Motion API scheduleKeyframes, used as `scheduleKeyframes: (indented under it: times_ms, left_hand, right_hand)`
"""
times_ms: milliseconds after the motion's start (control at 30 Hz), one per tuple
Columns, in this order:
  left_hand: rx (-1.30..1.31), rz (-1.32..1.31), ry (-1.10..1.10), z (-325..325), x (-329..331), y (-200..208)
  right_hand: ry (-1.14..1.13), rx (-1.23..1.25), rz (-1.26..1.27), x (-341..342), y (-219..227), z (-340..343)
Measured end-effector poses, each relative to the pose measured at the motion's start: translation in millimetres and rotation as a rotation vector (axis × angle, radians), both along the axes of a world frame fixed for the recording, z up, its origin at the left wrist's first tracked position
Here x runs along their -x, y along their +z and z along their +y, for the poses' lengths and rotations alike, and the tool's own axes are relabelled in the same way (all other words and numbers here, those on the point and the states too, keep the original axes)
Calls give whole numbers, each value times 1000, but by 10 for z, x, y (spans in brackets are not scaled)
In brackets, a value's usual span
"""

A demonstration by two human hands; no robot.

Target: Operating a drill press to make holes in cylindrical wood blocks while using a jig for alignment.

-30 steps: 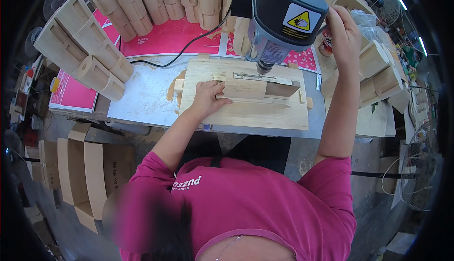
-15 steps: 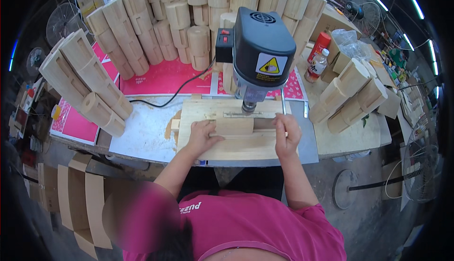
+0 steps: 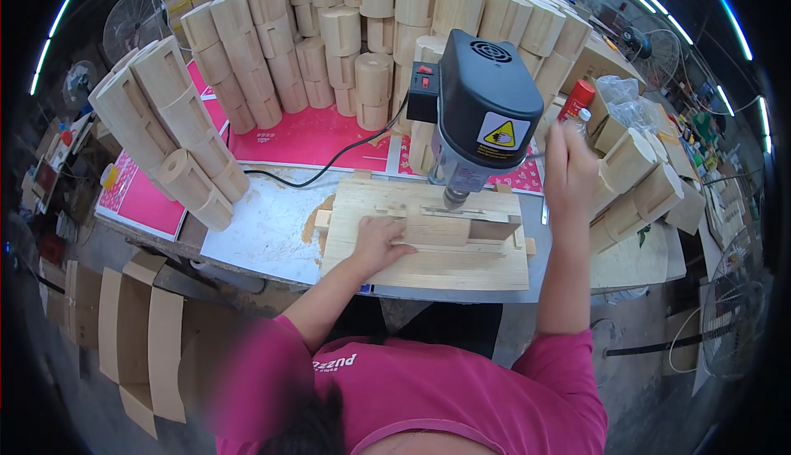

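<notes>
Left hand: my left hand [image 3: 377,239] lies palm down on the wooden block [image 3: 449,231], fingers spread flat over its left end — pressing on it, not wrapped around it.
Right hand: my right hand [image 3: 568,168] is raised at the right side of the drill press [image 3: 478,117], its grip closed around a thin lever that I can barely make out.
Wooden block: a pale, long piece lying across the plywood jig board [image 3: 428,245], right under the drill's chuck, with a rail of the jig along its near side.
Jig board: flat on the table [image 3: 264,228], near its front edge, sawdust beside its left end.
Drill press: black housing with a yellow warning sticker, standing behind the board; a black cable [image 3: 329,167] runs from it leftward over the table.
Surroundings: stacks of rounded wooden pieces [image 3: 346,35] curve round the back and both sides — a red can [image 3: 580,99] stands just behind my right hand.
</notes>
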State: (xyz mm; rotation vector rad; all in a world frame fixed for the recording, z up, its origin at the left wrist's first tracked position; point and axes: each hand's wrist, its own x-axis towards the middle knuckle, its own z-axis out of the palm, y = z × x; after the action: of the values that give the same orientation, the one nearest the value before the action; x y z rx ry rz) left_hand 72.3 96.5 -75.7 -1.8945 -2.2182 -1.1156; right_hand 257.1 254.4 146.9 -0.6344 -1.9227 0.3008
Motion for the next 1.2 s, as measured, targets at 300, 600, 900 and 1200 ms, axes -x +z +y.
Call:
scheduleKeyframes:
  times_ms: [300, 600, 900, 1200]
  left_hand:
    - [58, 1, -44, 177, -174, -16]
    - [15, -13, -57, 190, -140, 7]
    - [51, -40, -11, 149, -164, 51]
    - [-30, -23, 2, 177, -169, -48]
  right_hand:
    - [-89, 62, -112, 284, 175, 541]
    - [93, 51, -10, -210, -260, -236]
    - [217, 11, 114, -169, -1498, -241]
    - [200, -188, 156, -266, -1218, -138]
